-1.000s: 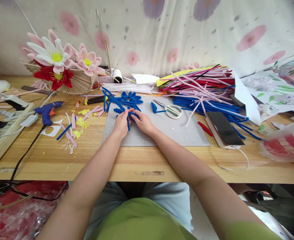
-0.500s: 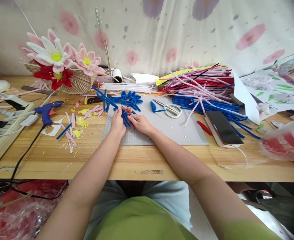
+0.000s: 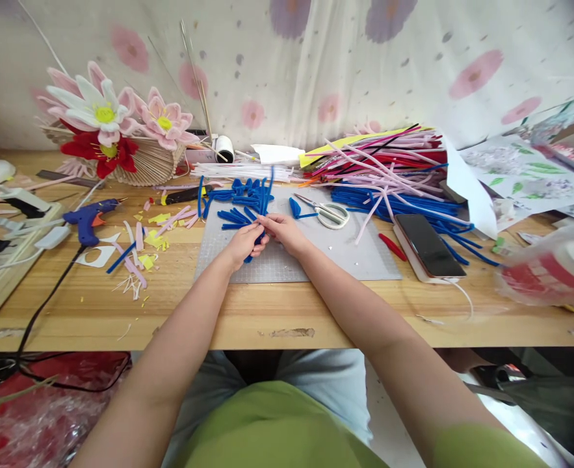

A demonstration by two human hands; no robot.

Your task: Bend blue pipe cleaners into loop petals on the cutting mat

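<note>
On the desk (image 3: 345, 312), a mat (image 3: 291, 266) is lying in the middle. Looped pipe cleaners (image 3: 250, 188) are resting at its back left, and scissors (image 3: 318, 205) are lying farther right on it, just right of a petal (image 3: 294, 208). A heap of pipe cleaners (image 3: 394, 198) is spreading behind the mat and to its right, with printed sheets (image 3: 535, 172) lying beyond it. A phone (image 3: 427, 244) is lying right of the mat, and a plastic bag (image 3: 550, 266) is sitting farther right. Scraps (image 3: 143, 244) are lying between the mat and a glue gun (image 3: 88, 220) on the left; a power strip (image 3: 4, 266) is lying left of that. Flowers (image 3: 104, 114) are standing at the back left, and a spool (image 3: 223, 148) is resting to their right. A curtain (image 3: 228, 45) is hanging behind everything.
</note>
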